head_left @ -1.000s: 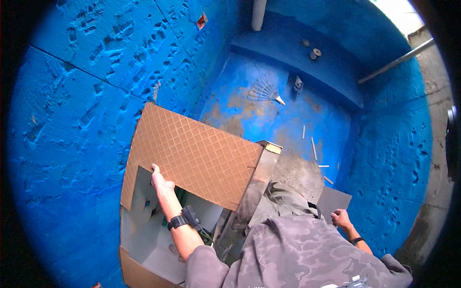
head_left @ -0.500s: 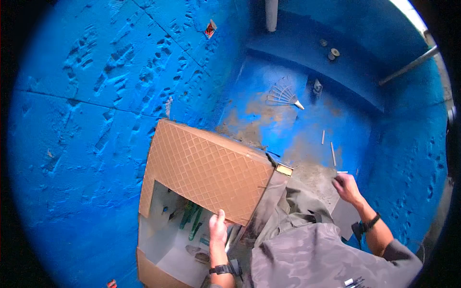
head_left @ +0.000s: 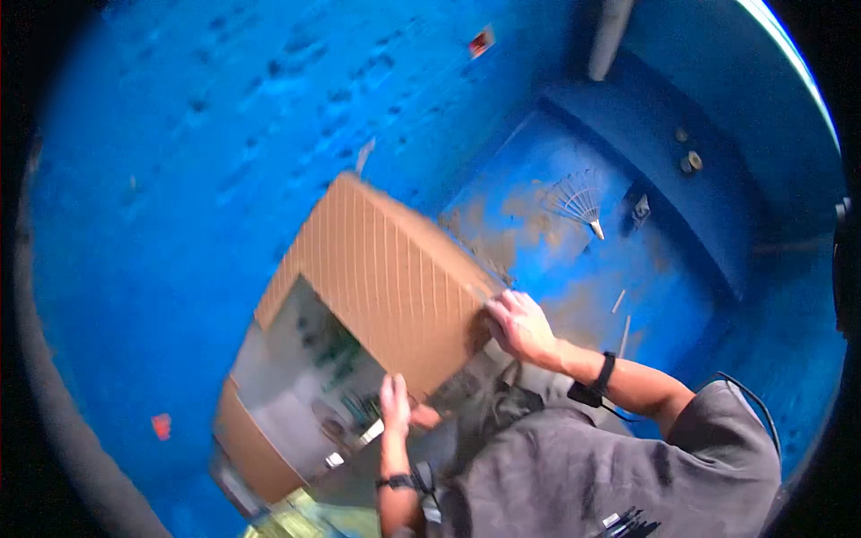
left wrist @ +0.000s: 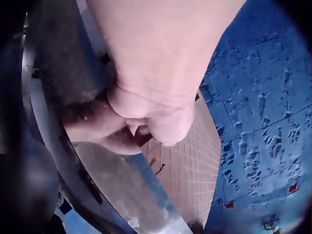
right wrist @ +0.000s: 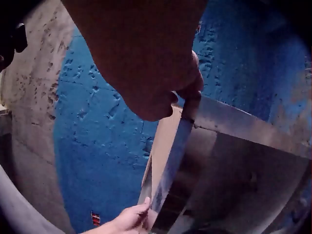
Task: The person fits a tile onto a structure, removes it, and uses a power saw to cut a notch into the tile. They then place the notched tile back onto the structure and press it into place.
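Note:
A box-like unit of tan slabs (head_left: 386,278) with a grid-patterned face leans near the blue wall. A large cut-out in that face shows its pale grey inside (head_left: 296,430). My left hand (head_left: 395,408) grips the slab's edge beside the cut-out, thumb on the patterned face and fingers under it. At the unit's upper right corner my right hand (head_left: 523,327) holds on, its fingers bent over the edge. The right wrist view has both hands on the same side of the unit, with a dark grey face (right wrist: 234,170) below the right hand.
Blue rough walls (head_left: 179,224) close in on the left and back. On the stained floor lie a fan-shaped wire rake head (head_left: 574,199) and thin pale strips (head_left: 619,301). A pipe (head_left: 610,40) stands in the far corner. Crumpled yellowish material (head_left: 291,520) is at the bottom.
My left hand has gone from the upper part of the cut-out to its lower right edge. My right hand has come across from the right onto the unit's corner. The unit appears turned.

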{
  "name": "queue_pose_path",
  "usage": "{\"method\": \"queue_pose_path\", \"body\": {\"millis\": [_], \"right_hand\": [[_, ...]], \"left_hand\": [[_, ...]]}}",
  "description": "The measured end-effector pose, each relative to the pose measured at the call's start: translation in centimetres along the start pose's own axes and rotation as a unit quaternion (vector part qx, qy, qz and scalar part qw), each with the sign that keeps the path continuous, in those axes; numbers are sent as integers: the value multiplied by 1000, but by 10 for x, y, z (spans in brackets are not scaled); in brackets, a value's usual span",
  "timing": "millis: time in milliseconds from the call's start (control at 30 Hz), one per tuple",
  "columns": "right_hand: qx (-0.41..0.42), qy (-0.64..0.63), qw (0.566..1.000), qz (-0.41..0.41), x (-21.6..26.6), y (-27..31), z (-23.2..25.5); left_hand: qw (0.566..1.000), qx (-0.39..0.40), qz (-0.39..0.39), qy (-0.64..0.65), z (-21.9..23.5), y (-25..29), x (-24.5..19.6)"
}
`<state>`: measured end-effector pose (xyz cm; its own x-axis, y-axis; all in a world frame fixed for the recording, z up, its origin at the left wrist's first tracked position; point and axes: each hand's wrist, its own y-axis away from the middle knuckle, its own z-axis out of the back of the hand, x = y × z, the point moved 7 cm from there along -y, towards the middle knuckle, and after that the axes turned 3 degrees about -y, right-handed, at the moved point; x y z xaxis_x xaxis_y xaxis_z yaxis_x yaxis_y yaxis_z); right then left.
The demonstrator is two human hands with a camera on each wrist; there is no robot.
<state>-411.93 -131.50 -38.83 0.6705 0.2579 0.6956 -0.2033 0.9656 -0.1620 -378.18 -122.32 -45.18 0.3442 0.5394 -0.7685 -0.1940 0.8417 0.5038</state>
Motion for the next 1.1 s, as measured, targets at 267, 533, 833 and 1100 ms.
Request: {"method": "queue_pose_path", "body": {"millis": [267,533,833,1100], "right_hand": [[0,-28,1000,-1,5,1,-20],[-27,11,999,27,14,-1,-29],[-38,34,997,57,22,-2,-33],[-41,41,997,52,19,-1,-29]], "left_hand": [[995,-69,-57,-36,9,-8,18],[996,-61,-59,-38,8,-12,27],[992,-66,-89,-62,14,-10,15],[986,-75,-106,-109,15,-9,7]]}}
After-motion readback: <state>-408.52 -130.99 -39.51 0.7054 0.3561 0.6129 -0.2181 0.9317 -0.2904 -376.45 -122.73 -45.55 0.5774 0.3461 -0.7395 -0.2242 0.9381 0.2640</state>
